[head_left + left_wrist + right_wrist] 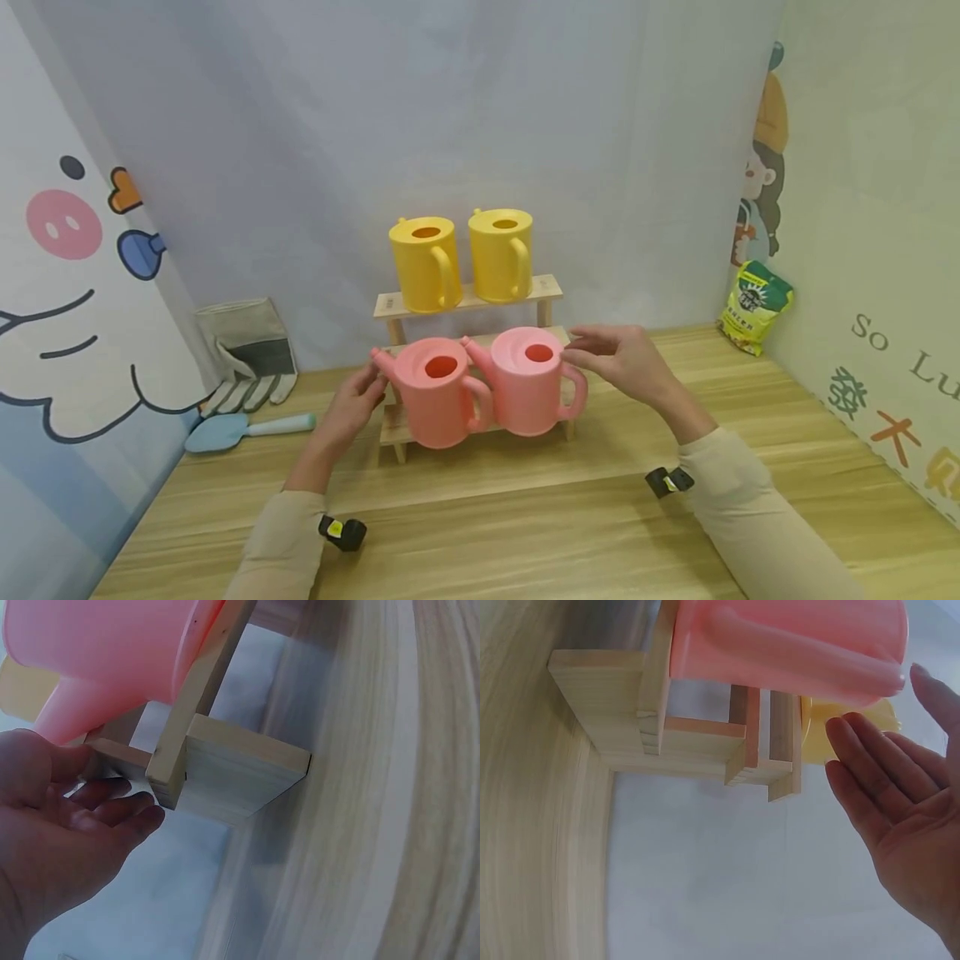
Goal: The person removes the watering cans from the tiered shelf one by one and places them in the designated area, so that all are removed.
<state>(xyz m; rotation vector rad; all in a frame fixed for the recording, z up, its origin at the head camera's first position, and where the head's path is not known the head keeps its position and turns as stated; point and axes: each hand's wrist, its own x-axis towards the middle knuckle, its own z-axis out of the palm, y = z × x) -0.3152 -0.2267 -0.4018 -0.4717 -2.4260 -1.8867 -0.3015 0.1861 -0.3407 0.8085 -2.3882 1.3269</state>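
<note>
Two pink watering cans, a darker left one [435, 400] and a lighter right one [528, 392], stand side by side on the lowest step of a wooden tiered stand [551, 287]. Their spouts point left and their handles right. My left hand [351, 408] is at the stand's left end, just below the left can's spout; its fingers [124, 814] are loosely bent beside the wooden step ends. On the other side, my right hand [618, 362] is next to the right can's handle [802, 649], fingers extended and thumb apart, with nothing held.
Two yellow watering cans [426, 267] [501, 257] occupy the top step. Left of the stand are a light blue trowel [217, 433] on the table and a pair of gloves [251, 350] against the curtain. A green-yellow packet [753, 307] leans at the right wall.
</note>
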